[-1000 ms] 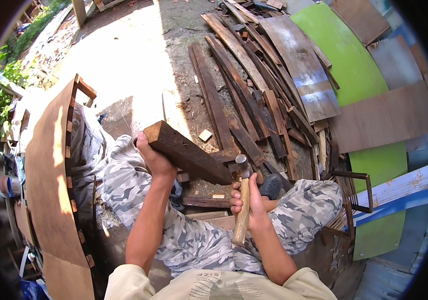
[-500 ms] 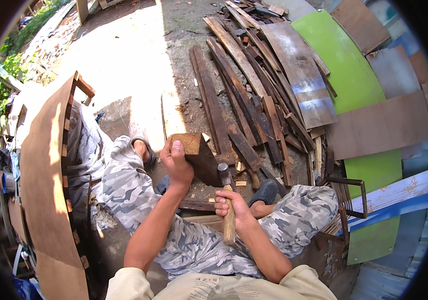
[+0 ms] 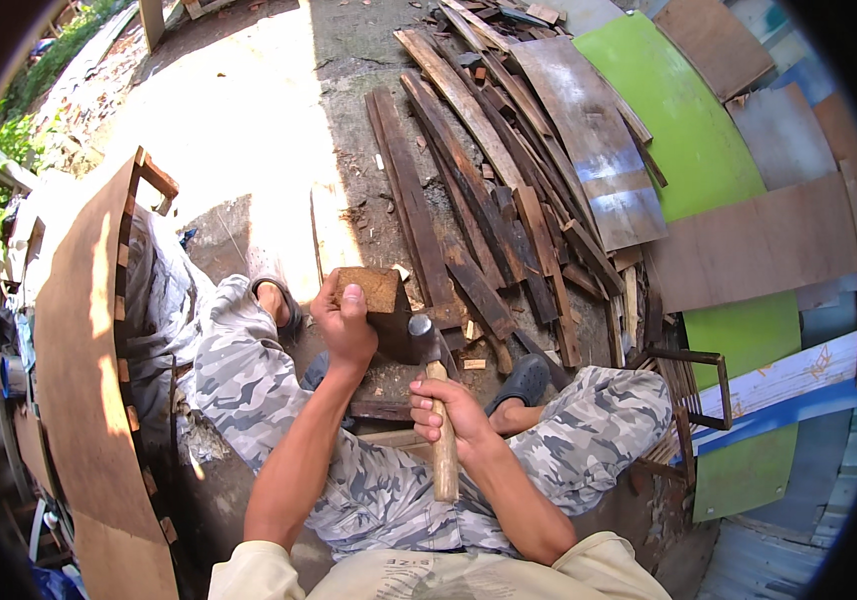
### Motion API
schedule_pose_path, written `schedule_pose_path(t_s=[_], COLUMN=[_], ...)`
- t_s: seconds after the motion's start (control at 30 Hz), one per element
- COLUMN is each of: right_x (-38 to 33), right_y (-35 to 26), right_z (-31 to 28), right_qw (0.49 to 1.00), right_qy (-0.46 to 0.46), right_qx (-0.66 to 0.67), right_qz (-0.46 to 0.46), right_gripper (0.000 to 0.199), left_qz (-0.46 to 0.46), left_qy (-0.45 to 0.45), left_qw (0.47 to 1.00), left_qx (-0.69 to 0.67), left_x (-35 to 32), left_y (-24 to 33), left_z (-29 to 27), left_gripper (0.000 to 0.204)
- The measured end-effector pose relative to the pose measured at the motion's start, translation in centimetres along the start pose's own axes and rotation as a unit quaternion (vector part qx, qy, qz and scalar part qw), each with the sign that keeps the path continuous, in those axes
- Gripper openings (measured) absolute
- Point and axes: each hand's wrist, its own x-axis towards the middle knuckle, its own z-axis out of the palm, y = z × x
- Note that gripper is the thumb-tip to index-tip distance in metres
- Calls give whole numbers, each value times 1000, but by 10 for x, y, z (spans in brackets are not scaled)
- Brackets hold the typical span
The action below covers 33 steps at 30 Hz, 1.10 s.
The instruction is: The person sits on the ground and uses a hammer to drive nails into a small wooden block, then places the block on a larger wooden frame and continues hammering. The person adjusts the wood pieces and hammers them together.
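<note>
My left hand (image 3: 345,330) grips a thick, dark wooden block (image 3: 399,325) by its upper end, thumb on top, and holds it tilted in front of me. Its sawn end face is lighter brown and turned up towards me. In my right hand (image 3: 452,407) is a hammer (image 3: 445,470), fingers wrapped round the pale wooden handle. The metal hammer head is up against or very close to the block's right side; I cannot tell whether they touch. Below the hands are my legs in grey camouflage trousers (image 3: 259,385), spread apart.
Long dark planks (image 3: 449,200) lie piled ahead and to the right, with small offcuts among them. A curved plywood panel (image 3: 89,380) on battens stands at my left. Green sheet (image 3: 669,120) and brown boards lie at the right, near a small dark frame (image 3: 689,390).
The hammer and my right hand have shifted slightly left, and the hammer head is nearer the block. The whole view has shifted a little. Both grips stay the same.
</note>
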Motion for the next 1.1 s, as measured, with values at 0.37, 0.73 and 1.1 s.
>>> schedule_pose_path(t_s=[0.37, 0.73, 1.1], right_x=[24, -21, -52], right_y=[-5, -16, -50], right_z=[-47, 16, -11], right_qw=[998, 970, 583], right_qy=[62, 54, 110], right_qx=[18, -201, -759], right_qz=[17, -125, -269], right_gripper=[13, 16, 54], left_qz=[-34, -16, -99], left_qy=[49, 17, -177], left_qw=[997, 999, 978], left_qx=[-42, -38, -45], left_x=[0, 16, 23], left_y=[1, 1, 3], left_z=[7, -3, -14], left_gripper=[40, 36, 33])
